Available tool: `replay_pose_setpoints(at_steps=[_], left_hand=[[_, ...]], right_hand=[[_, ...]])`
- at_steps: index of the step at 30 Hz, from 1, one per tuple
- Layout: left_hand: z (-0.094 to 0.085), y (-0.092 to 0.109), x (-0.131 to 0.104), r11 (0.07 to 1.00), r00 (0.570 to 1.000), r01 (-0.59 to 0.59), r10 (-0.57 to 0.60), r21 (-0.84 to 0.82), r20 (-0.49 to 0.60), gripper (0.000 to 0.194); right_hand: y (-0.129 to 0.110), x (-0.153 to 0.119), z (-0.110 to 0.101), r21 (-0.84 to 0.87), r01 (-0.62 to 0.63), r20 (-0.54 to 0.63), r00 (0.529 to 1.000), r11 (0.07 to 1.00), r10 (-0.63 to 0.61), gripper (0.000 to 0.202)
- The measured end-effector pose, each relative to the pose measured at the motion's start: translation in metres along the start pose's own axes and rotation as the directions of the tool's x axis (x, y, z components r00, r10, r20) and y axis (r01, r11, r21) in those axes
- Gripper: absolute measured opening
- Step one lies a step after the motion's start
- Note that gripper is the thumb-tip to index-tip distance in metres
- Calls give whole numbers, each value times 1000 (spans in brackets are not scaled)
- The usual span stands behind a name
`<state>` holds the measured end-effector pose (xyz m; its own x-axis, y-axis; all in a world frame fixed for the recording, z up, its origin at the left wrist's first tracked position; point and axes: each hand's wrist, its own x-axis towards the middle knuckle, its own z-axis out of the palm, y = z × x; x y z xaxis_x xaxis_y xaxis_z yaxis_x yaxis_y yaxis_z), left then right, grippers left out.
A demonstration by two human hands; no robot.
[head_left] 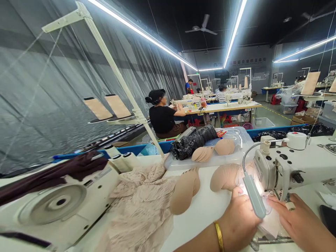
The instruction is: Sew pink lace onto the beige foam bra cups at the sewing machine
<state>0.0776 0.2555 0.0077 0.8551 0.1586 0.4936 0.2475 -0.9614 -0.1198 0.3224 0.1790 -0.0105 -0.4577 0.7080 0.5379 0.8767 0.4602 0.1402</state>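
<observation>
At the sewing machine (278,164), light pinkish fabric (270,224) lies under the lit needle area. My left hand (233,222), a gold bangle at its wrist, has curled fingers closed on the fabric's left side. A grey lamp head (254,197) partly covers those fingers and the cloth. Stretched fingers of my right hand (296,217) rest on the fabric's right side, close to the needle. Beige pads (224,178) lie fanned out just beyond my left hand. Another pile of beige pads (183,192) is farther left.
Beige lace garments (147,203) spread across the table's left. Beside them sit a second machine (60,206) and thread cones (123,161). A clear plastic lid (241,140) carries a black plastic bundle (194,140) and more pads. A thread stand pole (118,77) rises at left. Beyond, a person (164,115) sews.
</observation>
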Motion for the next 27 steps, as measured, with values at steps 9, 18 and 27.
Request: replay_pose_setpoints(at_steps=[9, 18, 27], left_hand=[[-6, -2, 1, 995, 999, 40, -43, -96, -29, 29], [-3, 2, 4, 998, 994, 15, -21, -60, -112, 18], [-8, 5, 5, 995, 997, 76, -78, -68, -30, 20]], right_hand=[[10, -14, 15, 40, -33, 12, 999, 999, 32, 33], [8, -15, 16, 72, -70, -23, 997, 995, 72, 41], [4, -14, 5, 147, -102, 3, 995, 984, 103, 35]])
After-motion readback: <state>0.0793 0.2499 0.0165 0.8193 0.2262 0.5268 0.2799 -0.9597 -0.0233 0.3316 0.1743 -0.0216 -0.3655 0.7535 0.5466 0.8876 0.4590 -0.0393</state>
